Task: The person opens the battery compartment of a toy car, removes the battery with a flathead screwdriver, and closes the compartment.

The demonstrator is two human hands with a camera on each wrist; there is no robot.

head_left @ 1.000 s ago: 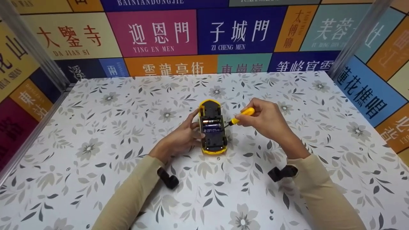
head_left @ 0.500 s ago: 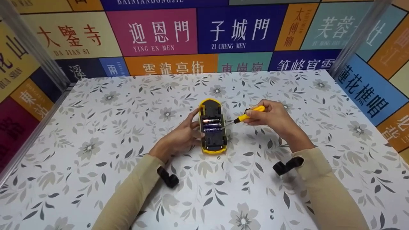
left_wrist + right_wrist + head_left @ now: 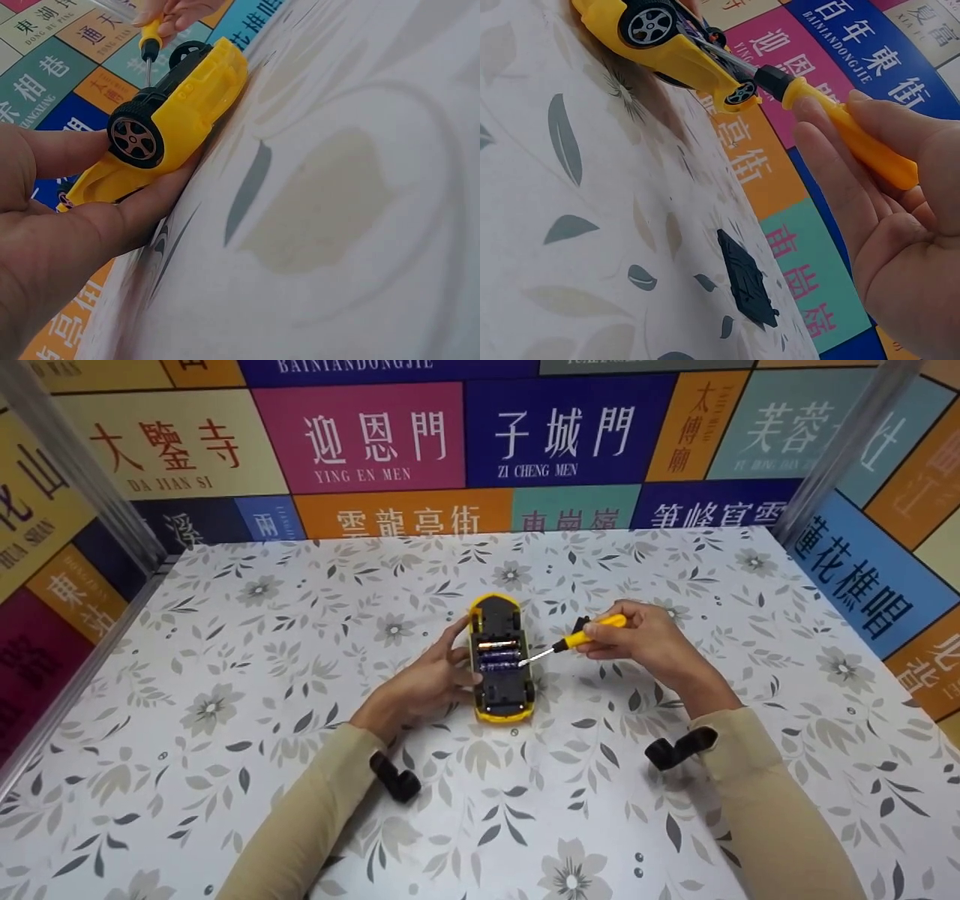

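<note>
A yellow toy car [image 3: 495, 619] lies upside down on the table, its black underside facing up. Several batteries [image 3: 498, 655] show in its uncovered compartment. My left hand [image 3: 424, 682] holds the car by its left side, with fingers against a wheel and the body in the left wrist view. In my right hand [image 3: 651, 643] is a screwdriver [image 3: 855, 142], pinched by its yellow handle between thumb and fingers. The screwdriver's metal tip overlaps the right end of the nearest battery in the head view. A flat black cover [image 3: 748, 281] lies on the table below my right hand, partly hidden in the head view.
The table [image 3: 300, 810] has a white floral covering. Colourful panels [image 3: 367, 435] with printed characters stand behind it and at both sides. A clear post [image 3: 832, 450] rises at the back right corner. Black wrist cameras [image 3: 395, 778] sit at both sleeves.
My right hand and the screwdriver have moved a little to the right, and the tip has come back over the batteries. The black cover has come into view. The left hand and car stay put.
</note>
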